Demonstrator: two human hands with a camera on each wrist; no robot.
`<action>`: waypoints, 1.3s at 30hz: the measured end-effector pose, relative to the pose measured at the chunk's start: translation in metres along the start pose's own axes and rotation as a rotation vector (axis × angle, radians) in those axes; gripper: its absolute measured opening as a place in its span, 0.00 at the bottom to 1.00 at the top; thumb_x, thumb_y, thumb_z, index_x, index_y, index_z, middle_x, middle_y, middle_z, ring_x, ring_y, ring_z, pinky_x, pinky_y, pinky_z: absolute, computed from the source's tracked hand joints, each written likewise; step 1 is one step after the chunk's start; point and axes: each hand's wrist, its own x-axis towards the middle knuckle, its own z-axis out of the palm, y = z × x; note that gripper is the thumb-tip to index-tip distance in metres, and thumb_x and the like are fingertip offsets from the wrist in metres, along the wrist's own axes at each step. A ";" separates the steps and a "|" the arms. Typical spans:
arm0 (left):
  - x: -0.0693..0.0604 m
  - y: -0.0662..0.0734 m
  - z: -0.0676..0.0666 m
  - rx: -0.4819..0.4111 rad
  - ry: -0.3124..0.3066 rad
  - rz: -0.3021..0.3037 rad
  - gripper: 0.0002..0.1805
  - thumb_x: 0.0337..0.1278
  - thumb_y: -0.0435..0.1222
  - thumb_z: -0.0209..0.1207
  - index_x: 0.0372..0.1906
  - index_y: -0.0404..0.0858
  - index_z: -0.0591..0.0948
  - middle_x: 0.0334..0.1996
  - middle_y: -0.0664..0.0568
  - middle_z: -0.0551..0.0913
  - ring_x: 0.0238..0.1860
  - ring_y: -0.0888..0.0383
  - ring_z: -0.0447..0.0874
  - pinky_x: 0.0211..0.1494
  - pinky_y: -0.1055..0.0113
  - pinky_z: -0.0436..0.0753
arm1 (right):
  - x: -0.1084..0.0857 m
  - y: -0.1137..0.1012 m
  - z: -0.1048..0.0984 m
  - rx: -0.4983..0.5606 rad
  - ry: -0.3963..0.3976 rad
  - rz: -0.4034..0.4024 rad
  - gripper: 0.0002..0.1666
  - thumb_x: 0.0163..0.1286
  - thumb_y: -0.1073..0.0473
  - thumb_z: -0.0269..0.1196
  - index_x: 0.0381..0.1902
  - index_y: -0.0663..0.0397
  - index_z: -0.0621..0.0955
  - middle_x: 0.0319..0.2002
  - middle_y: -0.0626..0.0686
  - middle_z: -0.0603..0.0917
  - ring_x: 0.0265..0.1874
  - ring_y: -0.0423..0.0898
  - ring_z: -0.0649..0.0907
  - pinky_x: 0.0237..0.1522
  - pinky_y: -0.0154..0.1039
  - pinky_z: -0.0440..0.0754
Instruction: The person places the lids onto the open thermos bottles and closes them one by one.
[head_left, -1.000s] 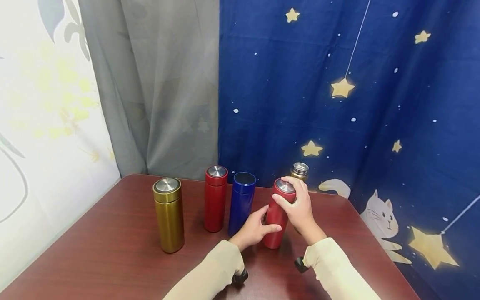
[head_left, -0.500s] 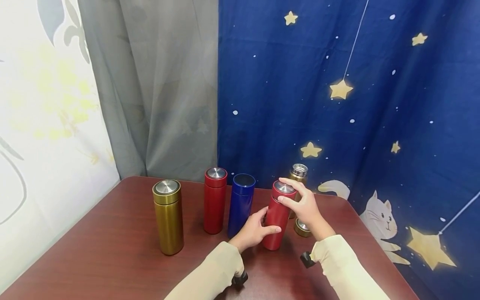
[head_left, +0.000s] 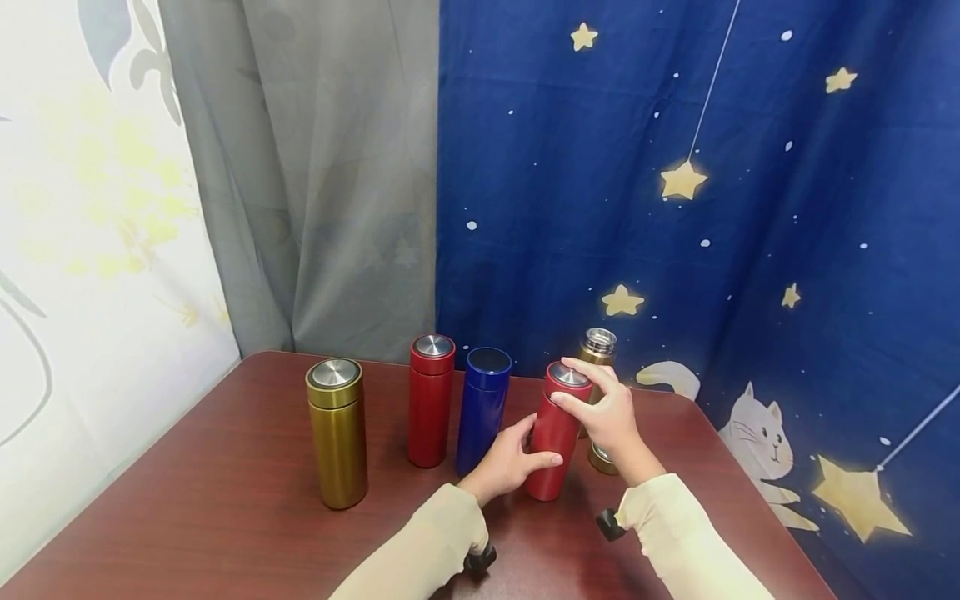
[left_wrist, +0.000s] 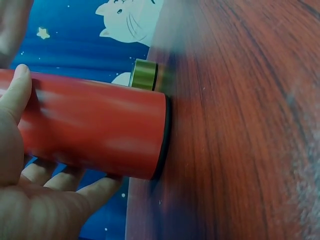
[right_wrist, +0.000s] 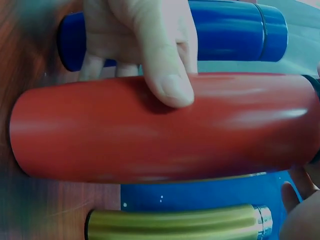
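In the head view a red flask (head_left: 552, 437) with a silver-topped lid (head_left: 568, 375) stands on the table, tilted slightly. My left hand (head_left: 506, 460) grips its body, thumb in front and fingers behind. The right hand (head_left: 611, 412) grips the lid from above, thumb on the near side. Seen from the left wrist, the red flask (left_wrist: 100, 125) has its black base at the table surface, with the left hand (left_wrist: 45, 200) around it. From the right wrist, the left thumb lies on the red body (right_wrist: 225, 130).
Behind the right hand stands a lidless gold flask (head_left: 597, 346), its gold lid (head_left: 602, 460) on the table (head_left: 225, 500). Left of the held flask stand a blue flask (head_left: 482, 417), another red flask (head_left: 431, 408) and a lidded gold flask (head_left: 339, 442). Curtains (head_left: 562, 167) hang behind.
The right hand has shifted its grip on the red lid, with its wrist swung a little to the right, uncovering part of the gold lid. The left hand has stayed on the body.
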 end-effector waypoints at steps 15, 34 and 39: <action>0.000 -0.001 0.000 0.017 0.021 0.007 0.38 0.55 0.47 0.68 0.68 0.39 0.68 0.50 0.52 0.83 0.46 0.59 0.84 0.49 0.64 0.82 | -0.003 -0.003 0.021 -0.209 0.220 -0.052 0.32 0.47 0.48 0.79 0.49 0.50 0.83 0.44 0.52 0.81 0.45 0.47 0.71 0.38 0.48 0.78; 0.001 0.003 -0.003 0.016 -0.034 -0.035 0.38 0.56 0.48 0.67 0.69 0.41 0.68 0.52 0.53 0.82 0.50 0.57 0.82 0.52 0.61 0.81 | 0.004 0.009 -0.014 0.317 -0.325 -0.063 0.36 0.65 0.70 0.59 0.71 0.59 0.65 0.63 0.65 0.71 0.55 0.48 0.78 0.49 0.39 0.81; 0.002 0.003 -0.004 0.034 -0.055 -0.031 0.36 0.56 0.47 0.67 0.68 0.41 0.69 0.51 0.55 0.82 0.50 0.58 0.82 0.53 0.62 0.80 | 0.005 0.013 -0.023 0.393 -0.393 -0.021 0.34 0.65 0.69 0.58 0.70 0.59 0.68 0.61 0.65 0.74 0.54 0.47 0.80 0.46 0.45 0.83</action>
